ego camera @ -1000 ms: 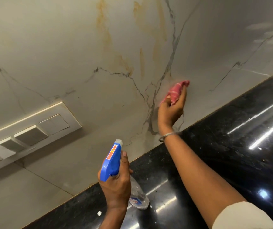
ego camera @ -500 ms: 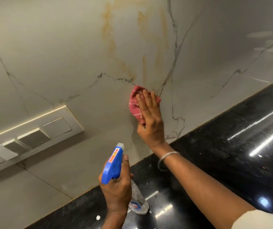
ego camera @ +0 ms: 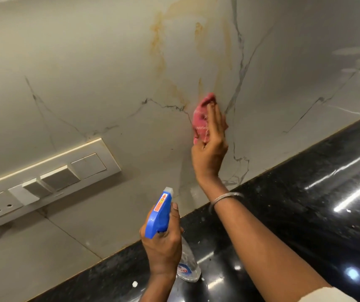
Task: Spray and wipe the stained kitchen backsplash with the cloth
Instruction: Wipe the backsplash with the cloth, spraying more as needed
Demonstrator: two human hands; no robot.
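Right hand (ego camera: pixel 210 149), fingers (ego camera: pixel 215 118) flat, slides pink cloth (ego camera: pixel 200 122) up, seemingly onto orange stain (ego camera: pixel 159 51); left hand (ego camera: pixel 163 247) grips spray bottle (ego camera: pixel 159 214).

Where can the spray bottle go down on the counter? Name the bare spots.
Widest bare patch: black counter right of the right forearm, up to the backsplash. A narrow strip lies left of the left hand. Between the arms the spray bottle crowds it.
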